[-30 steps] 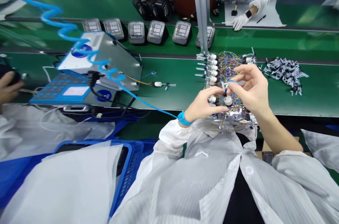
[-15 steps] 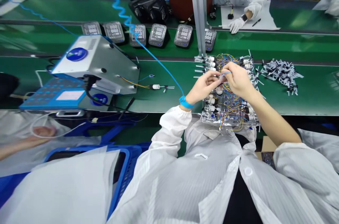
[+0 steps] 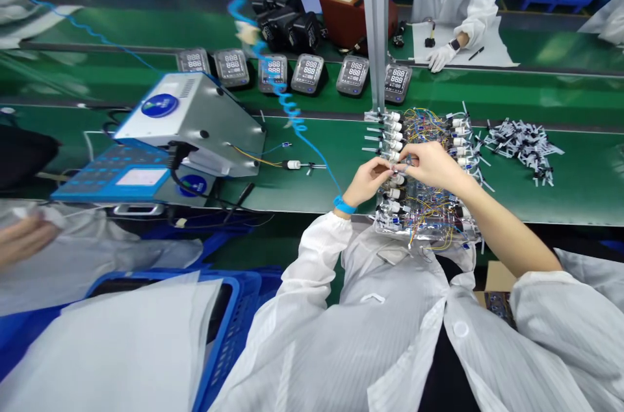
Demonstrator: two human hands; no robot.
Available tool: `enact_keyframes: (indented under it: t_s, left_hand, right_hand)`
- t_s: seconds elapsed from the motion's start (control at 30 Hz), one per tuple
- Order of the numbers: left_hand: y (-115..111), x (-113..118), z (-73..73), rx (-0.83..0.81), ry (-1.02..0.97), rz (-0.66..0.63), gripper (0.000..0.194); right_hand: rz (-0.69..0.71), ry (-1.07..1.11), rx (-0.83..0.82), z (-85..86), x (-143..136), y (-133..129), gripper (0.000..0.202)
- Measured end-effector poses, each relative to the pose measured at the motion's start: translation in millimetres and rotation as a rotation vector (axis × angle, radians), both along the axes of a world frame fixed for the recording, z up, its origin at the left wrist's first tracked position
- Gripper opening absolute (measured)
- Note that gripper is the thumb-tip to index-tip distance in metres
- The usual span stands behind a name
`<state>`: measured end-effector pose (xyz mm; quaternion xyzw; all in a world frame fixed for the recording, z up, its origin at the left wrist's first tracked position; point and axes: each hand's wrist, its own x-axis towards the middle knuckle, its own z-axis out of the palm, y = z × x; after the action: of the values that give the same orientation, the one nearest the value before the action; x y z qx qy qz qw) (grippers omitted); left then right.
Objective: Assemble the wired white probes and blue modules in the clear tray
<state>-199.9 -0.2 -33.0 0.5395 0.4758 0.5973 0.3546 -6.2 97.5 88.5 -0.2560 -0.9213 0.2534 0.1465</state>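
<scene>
My left hand (image 3: 371, 179) and right hand (image 3: 431, 165) meet fingertip to fingertip over the tray of wired parts (image 3: 429, 204), both pinching one small white-tipped connector (image 3: 396, 169); what exactly it is I can hardly make out; the tray lies under my hands at the near edge of the green desk (image 3: 331, 152); a pile of loose connectors (image 3: 524, 142) sits well beyond my right hand; a grey tester box (image 3: 195, 123) stands off past my left.

Left hand (image 3: 371, 179) and right hand (image 3: 431, 166) together, fingers (image 3: 400, 164) pinched
</scene>
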Motion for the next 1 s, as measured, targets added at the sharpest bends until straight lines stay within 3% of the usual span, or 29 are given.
enact_keyframes:
  t_s: [0.17,0.3,0.4,0.47,0.57,0.6,0.67,0.73,0.83,0.93,1.0]
  left_hand:
    - [-10,-17,-12.9,0.047,0.300,0.092,0.025]
    - [-10,-8,-13.4,0.066,0.410,0.052,0.021]
    - [-8,0,-9.0,0.061,0.460,0.020,0.031]
    - [-10,-9,-5.4,0.070,0.425,0.063,0.037]
    - [-25,-52,-4.0,0.050,0.423,0.344,0.026]
    - [-32,-72,-5.1,0.008,0.488,0.465,0.028]
    - [-44,-115,-10.0,-0.158,0.731,0.570,0.039]
    - [-52,-152,-17.9,-0.354,0.956,0.545,0.048]
    - [-51,-186,-32.4,-0.518,1.106,0.390,0.036]
    - [-44,-197,-44.4,-0.492,1.082,0.355,0.032]
    - [-40,-199,-47.3,-0.409,0.990,0.369,0.027]
  right_hand:
    - [0.140,-0.177,0.123,-20.8,-3,-4,0.019]
    - [0.152,-0.377,0.319,-36.7,10,-8,0.027]
    - [0.246,-0.509,0.433,-44.7,19,-12,0.030]
    - [0.291,-0.539,0.462,-46.7,24,-12,0.029]
    - [0.349,-0.505,0.448,-44.3,30,-11,0.023]
    - [0.364,-0.482,0.458,-42.6,31,-11,0.021]
    - [0.392,-0.433,0.530,-39.5,31,-11,0.017]
    - [0.422,-0.404,0.613,-37.4,31,-9,0.015]
    - [0.462,-0.448,0.604,-34.3,29,-4,0.011]
    - [0.473,-0.474,0.533,-25.5,26,1,0.024]
    - [0.428,-0.440,0.573,-16.9,24,1,0.023]
